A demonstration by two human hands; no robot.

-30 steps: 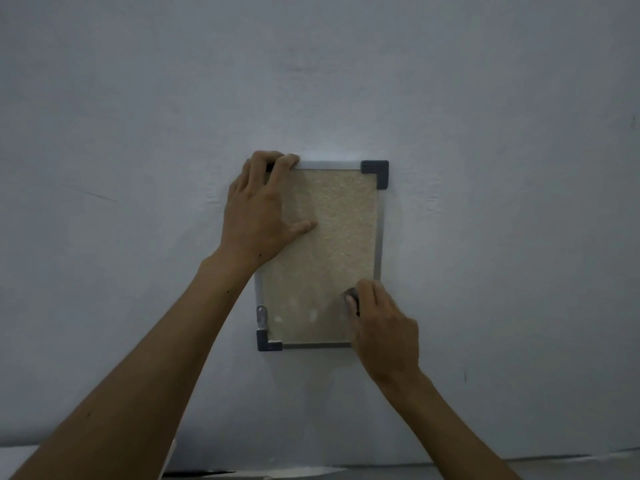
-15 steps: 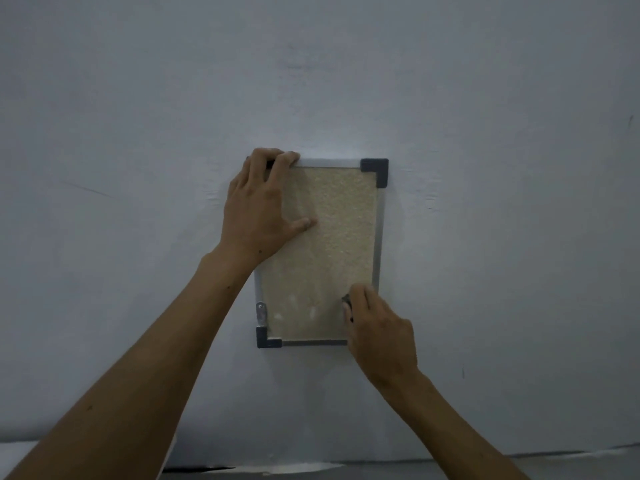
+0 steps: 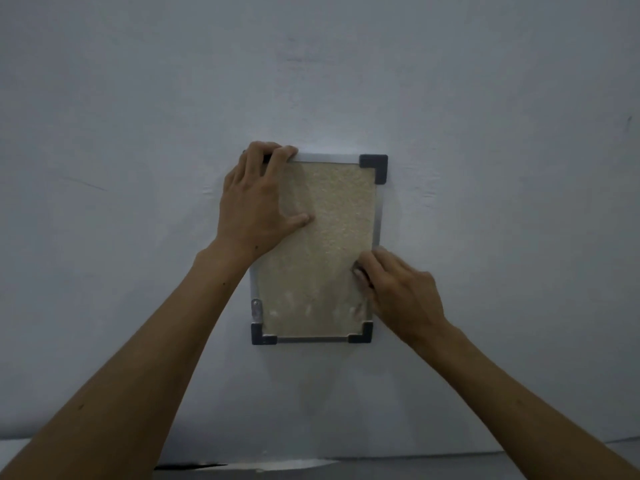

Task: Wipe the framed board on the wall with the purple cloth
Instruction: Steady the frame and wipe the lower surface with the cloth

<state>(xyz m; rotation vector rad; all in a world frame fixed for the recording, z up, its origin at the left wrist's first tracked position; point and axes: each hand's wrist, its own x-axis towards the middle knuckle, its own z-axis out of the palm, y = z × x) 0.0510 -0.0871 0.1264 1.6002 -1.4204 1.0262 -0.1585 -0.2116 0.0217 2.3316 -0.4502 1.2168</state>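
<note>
Purple cloth [image 3: 358,273] — under right-hand fingers [image 3: 379,263]

Small upright rectangular board of beige cork in a thin silver metal frame with dark grey plastic corners [image 3: 332,216], flat on the wall. Purple cloth barely visible, mostly hidden.

So all we've really got here is a plain pale grey wall [image 3: 485,98] filling nearly everything. Along the wall's bottom edge we can make out a lighter strip [image 3: 277,474], with a thin dark gap [image 3: 188,466] on its left part.
</note>
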